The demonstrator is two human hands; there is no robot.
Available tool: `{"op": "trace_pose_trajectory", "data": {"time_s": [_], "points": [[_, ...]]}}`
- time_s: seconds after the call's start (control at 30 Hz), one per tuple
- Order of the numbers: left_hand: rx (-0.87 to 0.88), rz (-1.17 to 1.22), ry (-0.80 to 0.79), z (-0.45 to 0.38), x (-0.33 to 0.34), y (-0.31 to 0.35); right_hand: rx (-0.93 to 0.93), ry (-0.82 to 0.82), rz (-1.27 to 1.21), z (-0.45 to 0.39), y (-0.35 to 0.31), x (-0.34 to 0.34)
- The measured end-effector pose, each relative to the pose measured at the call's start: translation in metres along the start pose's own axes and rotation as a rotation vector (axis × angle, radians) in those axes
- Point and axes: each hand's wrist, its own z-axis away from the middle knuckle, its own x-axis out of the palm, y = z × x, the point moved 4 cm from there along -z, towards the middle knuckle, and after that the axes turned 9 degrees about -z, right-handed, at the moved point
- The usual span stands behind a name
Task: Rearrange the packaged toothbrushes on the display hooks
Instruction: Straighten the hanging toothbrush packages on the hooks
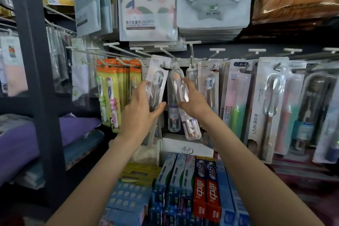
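My left hand (142, 104) grips a white carded toothbrush pack (158, 77) that hangs tilted from a display hook (166, 64); fingers lie behind the card and the thumb is under its lower edge. Beside it my right hand (192, 100) holds a clear tube-cased toothbrush (178, 86), which leans to the lower right from its hook. A second clear case (173, 121) hangs behind it. More carded toothbrushes hang to the right (210, 86), and yellow children's toothbrush packs (110, 95) hang to the left.
Bath towel packs (213, 2) hang above the hook row. Toothpaste boxes (200, 189) are stacked below my arms. A dark shelf post (38, 79) stands at the left with folded purple cloth (22, 139) behind it. Larger toothbrush packs (269, 108) fill the right.
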Motion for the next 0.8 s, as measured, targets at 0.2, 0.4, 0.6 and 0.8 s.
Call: {"op": "trace_pose_trajectory", "data": {"time_s": [0.2,0.4,0.6,0.8], "points": [[0.001,0.005,0.02,-0.002,-0.008,-0.002,0.007,0.031,0.142,-0.004,-0.001,0.006],[0.009,-0.012,0.027,0.001,-0.013,-0.003,-0.054,0.134,-0.104,0.001,0.004,0.035],[0.047,-0.02,0.03,0.011,-0.014,-0.004,-0.054,0.142,-0.519,0.013,0.022,0.056],[-0.001,0.054,-0.024,0.027,-0.001,-0.009,-0.057,0.126,-0.166,0.03,0.021,0.044]]}}
